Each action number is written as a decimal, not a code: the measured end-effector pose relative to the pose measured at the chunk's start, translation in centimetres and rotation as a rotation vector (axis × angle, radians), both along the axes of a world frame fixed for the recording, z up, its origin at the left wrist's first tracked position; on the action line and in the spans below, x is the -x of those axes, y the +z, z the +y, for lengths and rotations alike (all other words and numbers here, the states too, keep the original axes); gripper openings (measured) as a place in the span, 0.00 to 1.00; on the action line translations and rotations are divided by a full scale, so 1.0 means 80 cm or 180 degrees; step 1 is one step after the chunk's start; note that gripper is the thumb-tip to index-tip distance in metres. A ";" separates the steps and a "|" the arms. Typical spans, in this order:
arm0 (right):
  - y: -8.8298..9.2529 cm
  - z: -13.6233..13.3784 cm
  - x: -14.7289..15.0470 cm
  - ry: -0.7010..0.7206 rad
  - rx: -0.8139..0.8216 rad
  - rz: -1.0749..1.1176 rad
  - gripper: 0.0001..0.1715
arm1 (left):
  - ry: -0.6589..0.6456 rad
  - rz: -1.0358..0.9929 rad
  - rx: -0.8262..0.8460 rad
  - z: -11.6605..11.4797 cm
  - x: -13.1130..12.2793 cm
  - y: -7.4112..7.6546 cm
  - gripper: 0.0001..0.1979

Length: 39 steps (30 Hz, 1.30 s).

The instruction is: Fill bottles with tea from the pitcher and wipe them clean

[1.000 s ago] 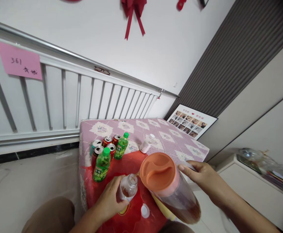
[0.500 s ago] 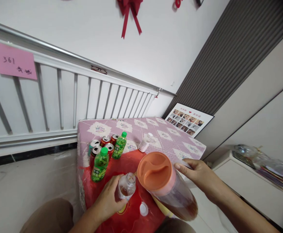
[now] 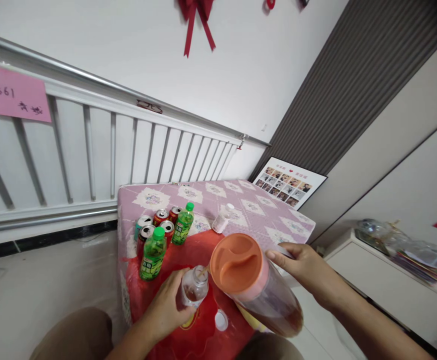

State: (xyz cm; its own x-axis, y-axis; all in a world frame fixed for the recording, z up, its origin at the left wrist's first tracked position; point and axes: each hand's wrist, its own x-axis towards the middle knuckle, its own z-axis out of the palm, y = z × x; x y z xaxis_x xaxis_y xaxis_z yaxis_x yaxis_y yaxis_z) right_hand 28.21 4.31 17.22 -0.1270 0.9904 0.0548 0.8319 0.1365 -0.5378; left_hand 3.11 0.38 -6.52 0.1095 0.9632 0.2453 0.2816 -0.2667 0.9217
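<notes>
Left hand (image 3: 169, 302) and left forearm (image 3: 138, 334) bare. Right hand (image 3: 304, 264) and right forearm (image 3: 361, 307) bare too, tapering toward wrist. Plain, matte brown cloth (image 3: 74, 336) over knees; right knee (image 3: 270, 348) mostly cut off by lower edge.

We find the pitcher (image 3: 278, 302) smooth, glossy, see-through plastic, its orange lid (image 3: 237, 262) plastic with a duller sheen. Left of the pitcher, the open bottle (image 3: 195, 290) is transparent and glossy; farther left, the drink cans (image 3: 167, 227) show shiny metal tops. Beyond the pitcher, the radiator (image 3: 142, 145) is smooth, white-coated metal; the patterned cover (image 3: 254, 206) appears to be cloth, though detail is poor.
</notes>
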 end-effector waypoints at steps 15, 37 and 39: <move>-0.003 0.002 -0.002 0.0003 0.0051 -0.0015 0.31 | 0.0002 -0.0061 0.0036 0.001 0.000 0.003 0.38; 0.000 0.003 0.000 0.0041 0.0132 0.0090 0.28 | 0.0004 -0.0067 0.0042 -0.002 -0.001 0.005 0.39; 0.000 0.003 0.000 0.0061 0.0130 0.0124 0.28 | -0.0011 -0.0082 0.0046 -0.002 -0.001 0.006 0.39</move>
State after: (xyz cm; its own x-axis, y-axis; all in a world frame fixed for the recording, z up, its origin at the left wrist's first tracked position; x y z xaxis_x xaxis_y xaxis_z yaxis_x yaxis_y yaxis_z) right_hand 28.19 4.57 17.22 -0.1444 0.9893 0.0197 0.8076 0.1294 -0.5753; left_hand 3.16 0.24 -6.05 0.1066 0.9663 0.2342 0.2567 -0.2543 0.9324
